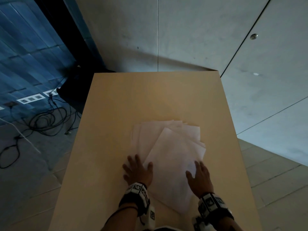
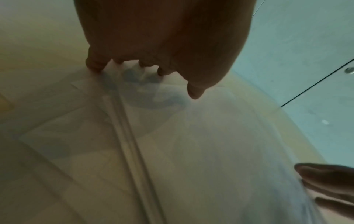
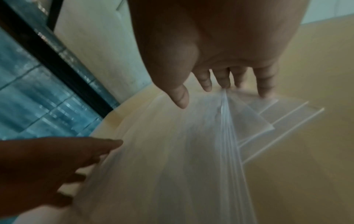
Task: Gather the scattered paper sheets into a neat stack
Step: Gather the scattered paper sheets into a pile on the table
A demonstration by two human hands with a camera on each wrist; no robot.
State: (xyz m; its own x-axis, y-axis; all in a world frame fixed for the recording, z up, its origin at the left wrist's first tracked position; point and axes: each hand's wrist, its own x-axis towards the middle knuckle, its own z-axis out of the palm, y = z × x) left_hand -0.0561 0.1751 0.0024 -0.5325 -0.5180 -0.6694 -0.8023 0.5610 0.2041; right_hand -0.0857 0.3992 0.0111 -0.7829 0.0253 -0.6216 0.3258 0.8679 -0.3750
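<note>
Several white paper sheets [image 1: 171, 147] lie fanned out and overlapping on the beige table [image 1: 150, 97], with corners sticking out at different angles. My left hand [image 1: 138, 170] rests flat with spread fingers on the pile's near left edge. My right hand [image 1: 199, 177] lies with straight fingers against the pile's near right edge. In the right wrist view the right hand [image 3: 220, 45] touches a slightly raised edge of the sheets [image 3: 172, 151] with its fingertips, and the left hand [image 3: 47, 166] shows at lower left. The left wrist view shows the left hand [image 2: 153, 37] over blurred sheets [image 2: 210, 144].
Tangled black cables [image 1: 41, 122] and a white power strip [image 1: 31, 98] lie on the floor to the table's left. A dark object [image 1: 73, 92] stands by the table's far left corner. A grey wall [image 1: 183, 39] rises behind the table's far edge.
</note>
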